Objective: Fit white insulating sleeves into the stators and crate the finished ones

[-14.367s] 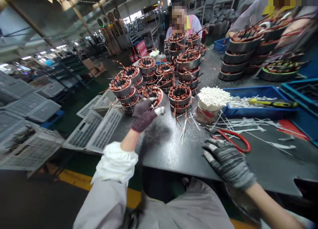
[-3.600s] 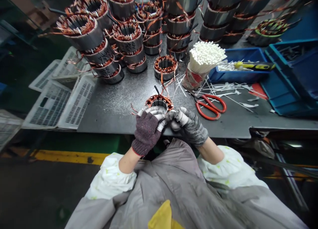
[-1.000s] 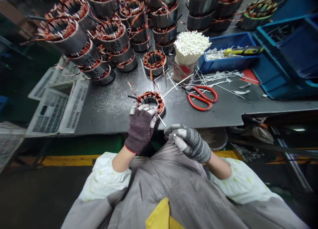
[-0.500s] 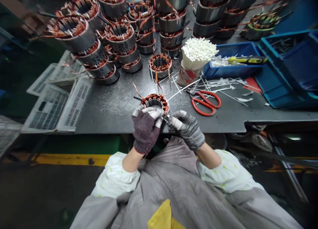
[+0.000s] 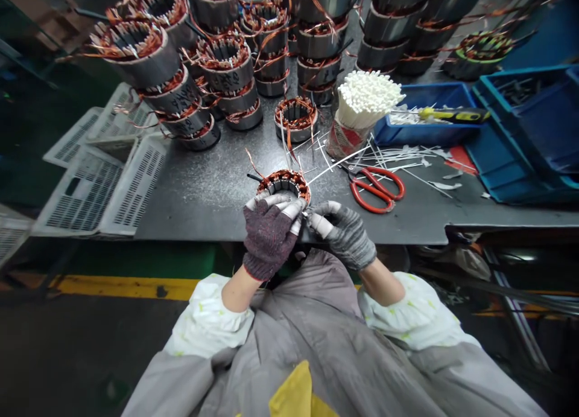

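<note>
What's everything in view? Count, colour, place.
Front ring: 1, copper, table's near edge
Second ring: 1, copper, behind
Stacked rings: many, copper/grey, back
Green-rimmed ring: 1, copper, back right
Stick bundle: 1, white, beside tray
Loose strips: many, white, behind scissors
Scissors: 1, red handles, right
Tray: 1, blue, right
Tool: 1, yellow/black, across tray
Red sheet: 1, red, right
Bins: count unclear, teal, right
Crates: several, white, left
Table: 1, grey, centre
Left hand: 1, maroon glove, on front ring
Right hand: 1, grey glove, beside front ring

Head-worn view, angled down, bench (image 5: 181,209) close
</note>
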`<state>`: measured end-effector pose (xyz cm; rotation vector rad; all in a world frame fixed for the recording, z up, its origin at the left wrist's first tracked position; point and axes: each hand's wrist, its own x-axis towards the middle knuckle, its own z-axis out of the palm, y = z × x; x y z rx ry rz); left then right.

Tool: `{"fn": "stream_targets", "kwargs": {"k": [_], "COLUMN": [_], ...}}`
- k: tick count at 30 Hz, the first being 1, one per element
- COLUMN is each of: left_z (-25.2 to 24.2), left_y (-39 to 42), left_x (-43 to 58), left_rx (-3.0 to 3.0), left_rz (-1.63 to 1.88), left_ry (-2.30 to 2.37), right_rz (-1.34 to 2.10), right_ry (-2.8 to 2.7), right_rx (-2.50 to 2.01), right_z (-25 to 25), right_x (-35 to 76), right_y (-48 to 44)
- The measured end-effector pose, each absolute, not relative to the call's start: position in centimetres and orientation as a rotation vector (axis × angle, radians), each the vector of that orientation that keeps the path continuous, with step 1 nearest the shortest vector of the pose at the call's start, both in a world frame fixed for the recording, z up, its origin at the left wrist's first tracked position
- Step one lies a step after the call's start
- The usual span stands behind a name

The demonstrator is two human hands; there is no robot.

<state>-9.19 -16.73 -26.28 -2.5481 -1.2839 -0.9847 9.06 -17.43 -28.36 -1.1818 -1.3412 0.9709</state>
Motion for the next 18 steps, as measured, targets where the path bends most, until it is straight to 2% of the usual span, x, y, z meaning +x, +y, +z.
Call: {"fn": "stream_targets", "kwargs": {"k": [18], "left_z": [-26.15], "left_y": [-16.62], "left_x": [-9.27], "left_rx": [-2.600], "left_rz": [-0.937], "left_ry": [-1.280], "right_rz": [0.930], "right_ry": [-1.407], "right_rx": [-1.192], "right_z": [-28.84], "right_x": [9.26], "right_y": [-17.15]}}
